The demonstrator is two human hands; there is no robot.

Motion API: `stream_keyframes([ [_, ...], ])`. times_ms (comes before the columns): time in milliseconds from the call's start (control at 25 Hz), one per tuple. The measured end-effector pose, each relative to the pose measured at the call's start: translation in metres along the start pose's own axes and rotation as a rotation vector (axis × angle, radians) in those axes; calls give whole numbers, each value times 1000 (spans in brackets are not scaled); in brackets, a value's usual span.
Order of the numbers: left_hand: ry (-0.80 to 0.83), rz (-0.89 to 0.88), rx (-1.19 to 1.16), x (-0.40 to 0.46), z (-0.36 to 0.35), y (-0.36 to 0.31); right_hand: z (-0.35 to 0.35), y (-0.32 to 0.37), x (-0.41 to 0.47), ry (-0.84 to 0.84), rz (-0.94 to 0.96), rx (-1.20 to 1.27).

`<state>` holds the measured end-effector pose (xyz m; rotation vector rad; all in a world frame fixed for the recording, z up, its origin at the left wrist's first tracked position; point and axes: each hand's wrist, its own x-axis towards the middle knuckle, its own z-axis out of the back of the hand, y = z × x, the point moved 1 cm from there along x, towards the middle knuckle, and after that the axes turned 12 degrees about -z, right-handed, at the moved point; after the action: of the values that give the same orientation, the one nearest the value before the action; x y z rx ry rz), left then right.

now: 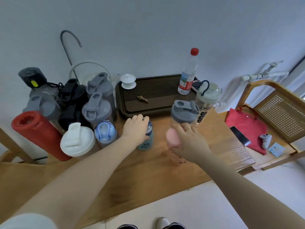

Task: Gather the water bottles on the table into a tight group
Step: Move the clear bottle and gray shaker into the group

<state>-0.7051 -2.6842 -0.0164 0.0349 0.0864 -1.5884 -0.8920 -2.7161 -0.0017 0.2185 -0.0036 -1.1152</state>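
Note:
Several bottles stand packed at the table's left: a red flask (38,134), a white-lidded shaker (77,141), a blue-lidded bottle (105,132), grey-lidded shakers (97,109) and black ones (72,95). My left hand (135,129) grips a teal bottle (146,143) just right of that group. My right hand (186,139) is closed on a pink-capped clear bottle (172,138). Behind it stand a grey-lidded shaker (183,113) and a printed bottle (206,103). A red-capped plastic water bottle (188,75) stands on the tea tray.
A dark slatted tea tray (158,96) with a white lidded cup (128,81) sits against the wall. A curved tap (68,47) rises at the back left. To the right, a chair (272,103) holds a red bag (247,129), a phone (240,135) and a toy.

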Motion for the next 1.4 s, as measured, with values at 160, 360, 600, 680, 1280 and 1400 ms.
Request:
stream_keyframes([
  [160, 90, 1, -80, 1, 3, 5, -6, 2, 11, 9, 54, 117],
  [360, 168, -28, -111, -20, 8, -7, -3, 10, 17, -55, 260, 0],
  [600, -288, -97, -557, 23, 70, -43, 61, -73, 66, -526, 22, 483],
  [680, -249, -145, -578, 51, 81, -60, 70, -97, 96, -404, -165, 566],
  [1280, -603, -58, -823, 119, 132, -58, 182, -43, 138, -298, 142, 683],
  [1400, -784, -23, -796, 109, 143, -55, 172, -14, 128, -250, 211, 771],
])
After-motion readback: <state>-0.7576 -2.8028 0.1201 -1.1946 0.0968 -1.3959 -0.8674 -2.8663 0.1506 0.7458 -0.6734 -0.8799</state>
